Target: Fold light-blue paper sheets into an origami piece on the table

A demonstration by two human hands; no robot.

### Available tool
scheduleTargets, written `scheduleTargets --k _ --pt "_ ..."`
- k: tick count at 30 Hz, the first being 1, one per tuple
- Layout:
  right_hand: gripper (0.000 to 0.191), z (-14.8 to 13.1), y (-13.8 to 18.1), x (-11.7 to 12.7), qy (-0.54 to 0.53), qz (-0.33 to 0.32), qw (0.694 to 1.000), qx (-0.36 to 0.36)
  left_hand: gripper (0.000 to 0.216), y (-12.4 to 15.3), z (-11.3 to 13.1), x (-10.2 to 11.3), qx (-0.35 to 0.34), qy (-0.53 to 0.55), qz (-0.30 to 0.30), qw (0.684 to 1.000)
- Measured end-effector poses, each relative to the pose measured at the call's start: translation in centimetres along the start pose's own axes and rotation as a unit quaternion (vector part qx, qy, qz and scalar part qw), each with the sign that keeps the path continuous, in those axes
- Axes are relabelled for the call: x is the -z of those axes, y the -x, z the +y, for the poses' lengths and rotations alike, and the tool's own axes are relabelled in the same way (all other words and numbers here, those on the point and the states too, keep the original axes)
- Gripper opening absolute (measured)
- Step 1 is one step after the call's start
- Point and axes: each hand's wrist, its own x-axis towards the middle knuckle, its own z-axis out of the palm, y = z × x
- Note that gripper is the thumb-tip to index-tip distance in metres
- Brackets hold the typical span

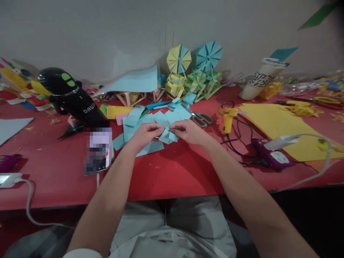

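Observation:
Between my two hands is a small folded piece of light blue paper (168, 137), just above the red table. My left hand (147, 134) pinches its left side between thumb and fingers. On the other side, my right hand (188, 130) grips its upper right edge with closed fingertips. Several light blue paper squares (159, 117) lie in a loose pile behind and to the left of my hands. A pair of scissors (202, 119) rests just beyond my right hand.
To the left stand a phone (101, 152) and a black bottle (77, 102). On the right are a yellow glue gun (227, 120), a purple power strip (272, 154), yellow paper sheets (285, 129) and a white cup (260, 79). Folded paper wheels (209, 55) lean against the wall.

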Motion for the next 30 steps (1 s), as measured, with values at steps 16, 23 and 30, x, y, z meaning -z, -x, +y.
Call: scheduleTargets --k 16,23,30 --pt "0.035 -0.7 0.2 0.2 -0.065 -0.049 0.996 -0.027 0.026 0.3 0.3 0.1 -0.072 -0.154 -0.038 0.985" --pt "0.033 -0.5 0.2 0.2 -0.043 -0.072 0.996 -0.011 0.026 0.2 0.0 0.0 -0.067 -0.161 -0.072 0.982" --pt "0.027 -1.0 0.2 0.2 -0.074 -0.055 0.996 0.011 0.025 0.4 0.3 -0.1 -0.021 -0.075 -0.075 0.994"
